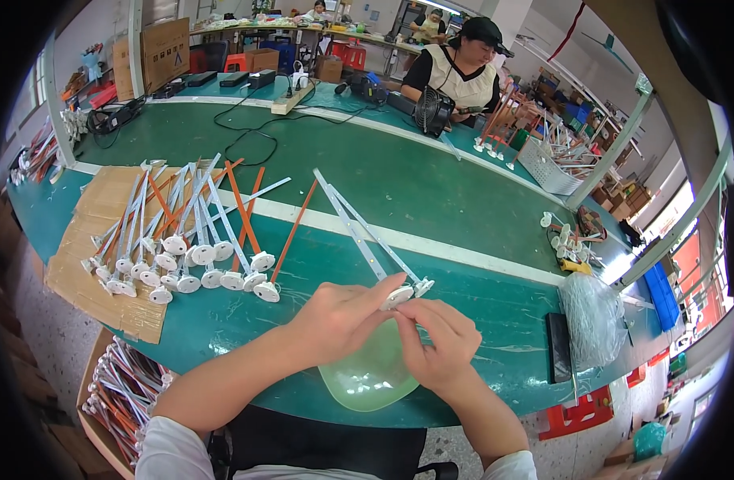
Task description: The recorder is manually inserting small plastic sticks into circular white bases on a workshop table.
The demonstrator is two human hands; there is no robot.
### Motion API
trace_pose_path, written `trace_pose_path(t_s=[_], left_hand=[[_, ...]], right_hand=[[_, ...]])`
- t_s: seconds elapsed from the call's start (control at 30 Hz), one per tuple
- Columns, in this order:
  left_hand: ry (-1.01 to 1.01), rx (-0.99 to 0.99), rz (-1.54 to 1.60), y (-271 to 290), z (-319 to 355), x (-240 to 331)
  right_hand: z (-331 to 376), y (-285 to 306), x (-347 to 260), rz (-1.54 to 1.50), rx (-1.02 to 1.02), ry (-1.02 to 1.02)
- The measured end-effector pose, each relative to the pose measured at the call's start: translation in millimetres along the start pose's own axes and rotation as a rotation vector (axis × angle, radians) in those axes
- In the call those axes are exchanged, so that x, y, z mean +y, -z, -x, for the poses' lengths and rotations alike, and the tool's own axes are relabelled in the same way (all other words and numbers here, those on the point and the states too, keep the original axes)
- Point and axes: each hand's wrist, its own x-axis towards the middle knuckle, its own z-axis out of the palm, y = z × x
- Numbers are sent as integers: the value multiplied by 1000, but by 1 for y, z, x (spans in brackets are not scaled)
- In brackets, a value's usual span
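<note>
My left hand is closed on a pale strip with a round white disc at its near end. The strip points up and away to the left, with small yellowish spots along it. At the disc's near edge, the fingertips of my right hand are pinched together; what is between them is too small to make out. A second pale strip with a white disc lies just beyond my right hand. Under both hands sits a light green bowl, partly hidden by them.
Several white and orange strips with discs lie on cardboard at left. A carton below holds more. A clear plastic bundle and black block stand right. Across the green belt, a person works beside a fan.
</note>
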Motion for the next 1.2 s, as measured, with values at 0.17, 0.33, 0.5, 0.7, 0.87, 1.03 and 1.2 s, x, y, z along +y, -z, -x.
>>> trace_pose_path(t_s=[0.17,0.33,0.5,0.7,0.87,1.03,1.2], left_hand=[[-86,25,-46,-7,2,-6],[-25,-128,-149,-6,7,-13],[5,-181,-213,9,-1,-10],[243,-370,-299,31,-9,-24],[447,-639,-533,44,-10,-36],[402,-543,-656,53,-14,-20],[127,-244,-149,21,-7,-6]], right_hand=[[5,-11,-3,142,40,70],[10,-24,-7,209,46,-6],[3,-25,2,30,-29,-112],[-8,21,47,52,-214,-214],[2,23,73,137,-470,-271],[-1,22,67,21,-374,-283],[-3,4,31,-82,-133,-109]])
